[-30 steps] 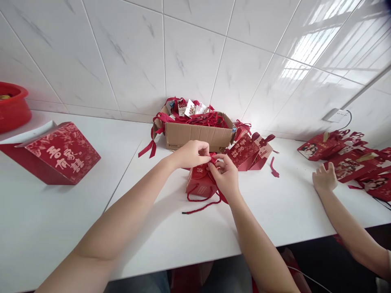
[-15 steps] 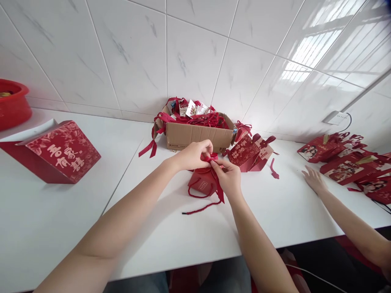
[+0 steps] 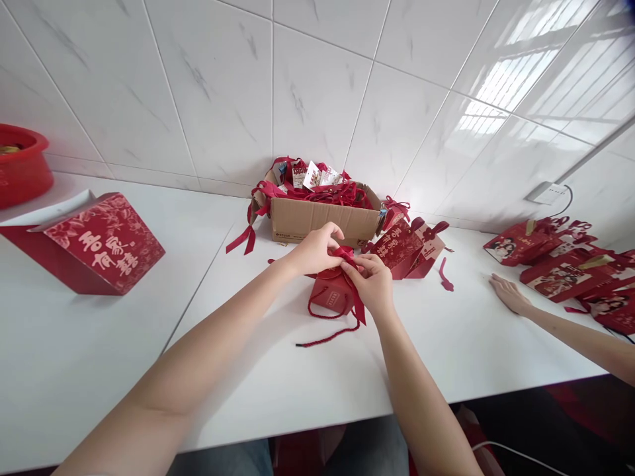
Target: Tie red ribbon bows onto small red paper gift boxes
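Observation:
A small red gift box point(image 3: 331, 295) sits on the white table in front of me, with a cord handle point(image 3: 327, 343) trailing from it. Above its top, a red ribbon point(image 3: 358, 305) is pinched in both hands, one end hanging down the box's right side. My left hand point(image 3: 318, 248) grips the ribbon from the left, fingers curled. From the right, my right hand point(image 3: 372, 281) holds it between thumb and fingers. The fingers partly hide the loops at the middle.
Behind the gift box stands a cardboard box point(image 3: 317, 221) full of red ribbons and tags. Red gift boxes point(image 3: 401, 244) stand right of it, and several more point(image 3: 555, 274) near a co-worker's hand point(image 3: 508, 293). At left are a large red box point(image 3: 106, 248) and a red basin point(image 3: 22, 168).
Both hands have drawn the ribbon slightly, and a strand now shows left of the gift box, under my left wrist. The co-worker's arm has shifted a little.

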The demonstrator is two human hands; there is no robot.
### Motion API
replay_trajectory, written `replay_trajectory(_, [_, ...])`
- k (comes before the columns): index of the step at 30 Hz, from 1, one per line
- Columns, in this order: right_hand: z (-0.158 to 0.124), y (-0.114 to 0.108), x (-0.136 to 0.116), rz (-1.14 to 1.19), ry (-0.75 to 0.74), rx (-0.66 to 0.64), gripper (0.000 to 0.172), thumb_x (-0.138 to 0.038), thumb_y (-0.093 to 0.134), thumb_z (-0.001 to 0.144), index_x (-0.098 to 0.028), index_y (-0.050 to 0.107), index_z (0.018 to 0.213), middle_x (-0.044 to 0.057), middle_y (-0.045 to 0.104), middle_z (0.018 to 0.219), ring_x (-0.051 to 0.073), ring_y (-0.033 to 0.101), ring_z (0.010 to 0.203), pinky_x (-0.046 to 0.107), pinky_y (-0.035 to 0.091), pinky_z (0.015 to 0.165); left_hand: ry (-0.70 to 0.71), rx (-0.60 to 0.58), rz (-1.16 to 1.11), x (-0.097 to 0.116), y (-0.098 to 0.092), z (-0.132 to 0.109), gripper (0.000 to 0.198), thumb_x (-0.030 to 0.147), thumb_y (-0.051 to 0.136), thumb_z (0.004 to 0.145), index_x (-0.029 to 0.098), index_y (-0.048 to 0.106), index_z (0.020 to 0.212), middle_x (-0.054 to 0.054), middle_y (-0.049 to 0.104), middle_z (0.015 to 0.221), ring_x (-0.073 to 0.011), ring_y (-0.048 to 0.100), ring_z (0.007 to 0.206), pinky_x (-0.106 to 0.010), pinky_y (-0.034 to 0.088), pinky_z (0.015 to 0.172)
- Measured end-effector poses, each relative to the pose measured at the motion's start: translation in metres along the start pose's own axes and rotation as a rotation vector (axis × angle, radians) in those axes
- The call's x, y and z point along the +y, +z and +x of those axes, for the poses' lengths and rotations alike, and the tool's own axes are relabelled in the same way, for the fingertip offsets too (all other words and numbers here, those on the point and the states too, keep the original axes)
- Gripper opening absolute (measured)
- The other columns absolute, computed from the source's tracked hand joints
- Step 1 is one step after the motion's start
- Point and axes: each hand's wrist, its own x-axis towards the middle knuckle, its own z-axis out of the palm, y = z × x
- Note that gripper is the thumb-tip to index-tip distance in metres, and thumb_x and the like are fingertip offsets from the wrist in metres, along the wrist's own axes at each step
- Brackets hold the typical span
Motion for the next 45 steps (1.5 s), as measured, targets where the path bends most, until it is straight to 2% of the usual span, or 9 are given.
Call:
replay_trajectory(6, [0.001,0.000,0.004,-0.045,-0.085,0.012,0.014,-0.033,0.067,0.076,-0.023,0.076,0.080,0.007,0.066,0.097,0.022,0.062,0.092,0.040,0.051,0.085,0.040,-0.020,0.005,0.000,-0.003,-0.001,0.036,0.024,0.066,0.075,0.022,0.039,0.099,-0.001,0.072,0.084,-0.0135,0.058,0.065,-0.028,0.044,0.068])
replay_trajectory(11, [0.001,0.000,0.001,-0.039,0.006,0.020,0.015,-0.035,0.066,0.075,-0.022,0.074,0.076,0.010,0.063,0.116,0.028,0.056,0.112,0.048,0.042,0.099,0.109,-0.021,0.068,0.000,-0.002,0.000,0.032,0.020,0.063,0.077,0.023,0.038,0.096,0.003,0.069,0.077,-0.0133,0.054,0.065,-0.027,0.041,0.067])
replay_trajectory(18, [0.003,-0.002,0.002,0.233,0.188,-0.161,0.023,-0.043,0.065,0.076,-0.023,0.075,0.077,0.009,0.054,0.133,0.029,0.047,0.128,0.046,0.035,0.107,0.161,-0.085,0.069,0.000,-0.006,-0.002,0.028,0.018,0.059,0.079,0.024,0.038,0.097,0.005,0.067,0.075,-0.0142,0.055,0.069,-0.027,0.041,0.069])
replay_trajectory(22, [0.003,-0.002,0.004,0.324,0.207,-0.234,0.023,-0.045,0.066,0.076,-0.024,0.077,0.078,0.008,0.053,0.135,0.029,0.043,0.132,0.046,0.030,0.111,0.172,-0.142,0.045,-0.002,-0.010,-0.001,0.023,0.021,0.059,0.080,0.024,0.040,0.093,0.005,0.068,0.075,-0.0139,0.056,0.069,-0.027,0.041,0.068])
replay_trajectory(27, [0.004,-0.001,0.005,0.463,0.252,-0.237,0.024,-0.047,0.070,0.072,-0.025,0.078,0.080,0.007,0.052,0.139,0.030,0.039,0.135,0.045,0.032,0.110,0.171,-0.040,0.050,-0.003,-0.003,0.001,0.021,0.023,0.058,0.080,0.023,0.044,0.096,0.002,0.068,0.081,-0.0147,0.058,0.073,-0.028,0.044,0.071])
replay_trajectory(30, [0.004,0.000,0.004,0.511,0.294,-0.203,0.025,-0.047,0.073,0.069,-0.024,0.077,0.076,0.007,0.053,0.137,0.031,0.042,0.134,0.045,0.034,0.108,0.079,0.027,0.155,0.001,-0.006,-0.001,0.016,0.028,0.059,0.078,0.021,0.050,0.089,-0.002,0.066,0.083,-0.0160,0.058,0.071,-0.027,0.044,0.064])
replay_trajectory(35, [0.003,0.001,0.004,0.444,0.247,-0.204,0.024,-0.047,0.071,0.072,-0.024,0.077,0.075,0.008,0.057,0.134,0.029,0.042,0.135,0.044,0.035,0.110,-0.023,-0.183,0.258,0.006,-0.016,-0.006,0.023,0.042,0.061,0.075,0.019,0.061,0.072,-0.004,0.068,0.082,-0.0173,0.059,0.068,-0.027,0.042,0.056])
replay_trajectory(40, [0.002,0.001,0.000,0.341,0.204,-0.208,0.026,-0.048,0.068,0.074,-0.024,0.078,0.078,0.008,0.059,0.133,0.029,0.046,0.132,0.045,0.040,0.106,0.061,-0.122,0.284,0.003,-0.008,-0.004,0.020,0.037,0.057,0.077,0.020,0.066,0.075,-0.005,0.069,0.082,-0.0191,0.061,0.069,-0.028,0.043,0.058])
replay_trajectory(45, [-0.002,-0.004,-0.009,0.133,0.092,-0.268,0.033,-0.049,0.057,0.084,-0.025,0.077,0.072,0.007,0.070,0.111,0.027,0.038,0.138,0.045,0.034,0.110,0.109,-0.130,0.291,-0.002,-0.007,-0.001,0.016,0.027,0.056,0.078,0.021,0.070,0.082,-0.005,0.070,0.087,-0.0191,0.061,0.071,-0.028,0.043,0.062])
